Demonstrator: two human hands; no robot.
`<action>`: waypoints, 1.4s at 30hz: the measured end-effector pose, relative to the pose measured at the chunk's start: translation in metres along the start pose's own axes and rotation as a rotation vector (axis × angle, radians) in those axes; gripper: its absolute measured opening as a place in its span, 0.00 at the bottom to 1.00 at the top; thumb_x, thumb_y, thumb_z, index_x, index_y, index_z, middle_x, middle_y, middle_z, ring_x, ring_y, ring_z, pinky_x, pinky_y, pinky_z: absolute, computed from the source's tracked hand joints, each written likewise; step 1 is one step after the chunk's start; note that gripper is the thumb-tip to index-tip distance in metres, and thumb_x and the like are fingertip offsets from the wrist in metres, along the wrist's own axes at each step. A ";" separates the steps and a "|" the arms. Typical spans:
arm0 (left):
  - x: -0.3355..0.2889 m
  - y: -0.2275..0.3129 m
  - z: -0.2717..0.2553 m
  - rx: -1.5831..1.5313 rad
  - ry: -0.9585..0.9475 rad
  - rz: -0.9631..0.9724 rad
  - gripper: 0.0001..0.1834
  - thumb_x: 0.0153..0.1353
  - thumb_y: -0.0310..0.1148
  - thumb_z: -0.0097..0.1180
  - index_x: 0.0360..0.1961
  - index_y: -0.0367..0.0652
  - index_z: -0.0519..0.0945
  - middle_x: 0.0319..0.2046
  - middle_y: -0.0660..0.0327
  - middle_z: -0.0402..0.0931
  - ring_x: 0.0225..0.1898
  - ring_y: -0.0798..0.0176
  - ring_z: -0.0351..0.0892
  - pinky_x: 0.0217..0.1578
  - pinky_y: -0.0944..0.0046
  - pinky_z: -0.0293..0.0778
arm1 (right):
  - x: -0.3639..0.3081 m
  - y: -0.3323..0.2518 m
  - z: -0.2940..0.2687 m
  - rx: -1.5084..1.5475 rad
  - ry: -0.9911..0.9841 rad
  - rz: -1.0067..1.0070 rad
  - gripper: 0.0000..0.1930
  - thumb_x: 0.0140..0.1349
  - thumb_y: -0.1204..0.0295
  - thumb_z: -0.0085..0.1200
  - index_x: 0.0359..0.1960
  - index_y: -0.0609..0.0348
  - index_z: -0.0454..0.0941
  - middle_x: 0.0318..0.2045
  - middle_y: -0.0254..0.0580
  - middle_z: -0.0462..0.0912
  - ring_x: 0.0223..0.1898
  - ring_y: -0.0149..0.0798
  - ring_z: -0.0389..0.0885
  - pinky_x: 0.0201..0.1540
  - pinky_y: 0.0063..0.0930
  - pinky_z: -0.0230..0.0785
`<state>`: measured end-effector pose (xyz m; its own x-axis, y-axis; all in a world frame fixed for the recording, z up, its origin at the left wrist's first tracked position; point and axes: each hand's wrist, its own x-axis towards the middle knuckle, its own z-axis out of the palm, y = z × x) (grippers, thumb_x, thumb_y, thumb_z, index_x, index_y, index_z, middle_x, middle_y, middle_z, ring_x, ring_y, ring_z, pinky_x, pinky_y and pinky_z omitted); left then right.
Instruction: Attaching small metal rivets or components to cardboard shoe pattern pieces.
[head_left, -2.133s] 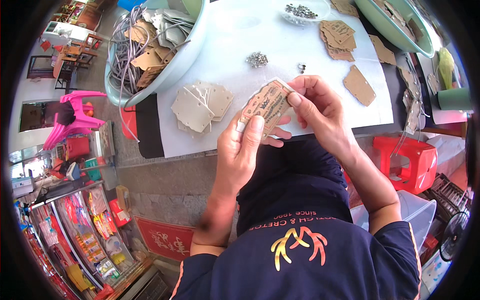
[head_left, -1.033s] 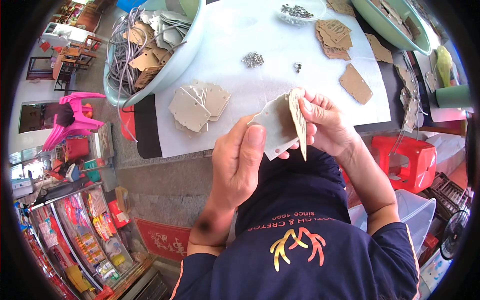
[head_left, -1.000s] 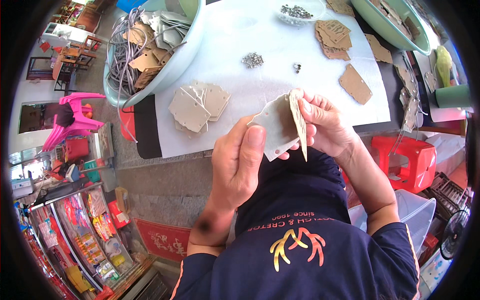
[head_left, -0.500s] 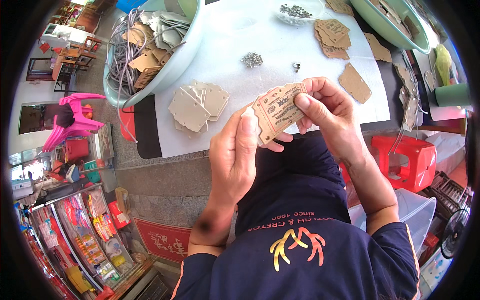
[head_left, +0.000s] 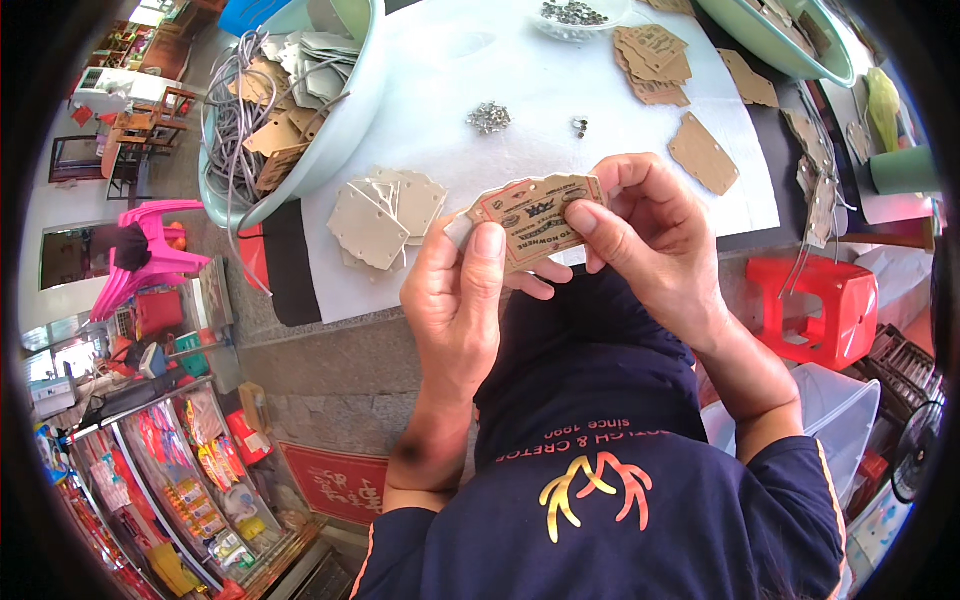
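Shop-like rm, cluttered: pink plastic seat (head_left: 150,262) off L, red stool (head_left: 818,300) off R. Counter (head_left: 292,288) black, mostly covered w/ white sheet (head_left: 430,90). Printed tan tag (head_left: 540,228) held up before the torso, nr the counter's near edge; pale piece (head_left: 457,232) shows behind it at L end. Both hands grip: L hand (head_left: 452,310) pinches L end, thumb on front; R hand (head_left: 662,250) pinches R end, thumb across printed face. On sheet: stack of pale punched plates (head_left: 375,222) just past L hand; heap of small metal bits (head_left: 489,118), smaller cluster (head_left: 579,127) to its R, clear bowl (head_left: 577,35) w/ more beyond. R side: pile of tan pcs (head_left: 655,68), one plain pc (head_left: 705,155) apart, nearer R hand.
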<state>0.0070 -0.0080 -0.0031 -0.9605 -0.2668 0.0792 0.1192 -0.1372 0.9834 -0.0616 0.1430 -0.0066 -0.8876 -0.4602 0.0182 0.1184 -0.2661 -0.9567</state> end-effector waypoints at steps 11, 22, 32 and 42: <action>0.001 0.003 0.001 -0.070 -0.066 -0.001 0.17 0.73 0.33 0.39 0.52 0.28 0.71 0.36 0.50 0.81 0.26 0.62 0.82 0.24 0.70 0.78 | 0.007 -0.018 -0.012 -0.078 -0.231 0.108 0.12 0.68 0.68 0.51 0.47 0.65 0.73 0.33 0.32 0.80 0.35 0.20 0.75 0.36 0.17 0.69; 0.006 -0.013 0.003 -0.124 0.019 -0.090 0.14 0.70 0.30 0.45 0.50 0.31 0.73 0.38 0.52 0.81 0.28 0.63 0.82 0.23 0.70 0.78 | 0.007 0.007 -0.011 -0.294 -0.142 0.010 0.12 0.69 0.68 0.51 0.47 0.65 0.75 0.29 0.33 0.79 0.31 0.20 0.73 0.33 0.18 0.68; 0.010 -0.033 -0.006 -0.172 0.013 -0.118 0.12 0.68 0.30 0.49 0.48 0.32 0.74 0.36 0.52 0.81 0.26 0.61 0.82 0.22 0.68 0.78 | 0.062 -0.003 -0.037 -0.566 -0.099 -0.047 0.12 0.65 0.65 0.56 0.38 0.63 0.80 0.26 0.32 0.79 0.28 0.22 0.72 0.32 0.22 0.68; 0.014 -0.035 -0.013 -0.189 -0.077 -0.147 0.11 0.69 0.28 0.48 0.47 0.31 0.73 0.35 0.51 0.80 0.28 0.64 0.81 0.27 0.69 0.78 | 0.125 0.011 -0.028 -1.176 -0.305 -0.404 0.07 0.57 0.69 0.58 0.32 0.61 0.80 0.30 0.45 0.82 0.32 0.46 0.81 0.37 0.37 0.72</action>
<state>-0.0077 -0.0198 -0.0380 -0.9865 -0.1581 -0.0434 0.0145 -0.3475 0.9376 -0.1839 0.1065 -0.0227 -0.6123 -0.7382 0.2830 -0.7362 0.4020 -0.5444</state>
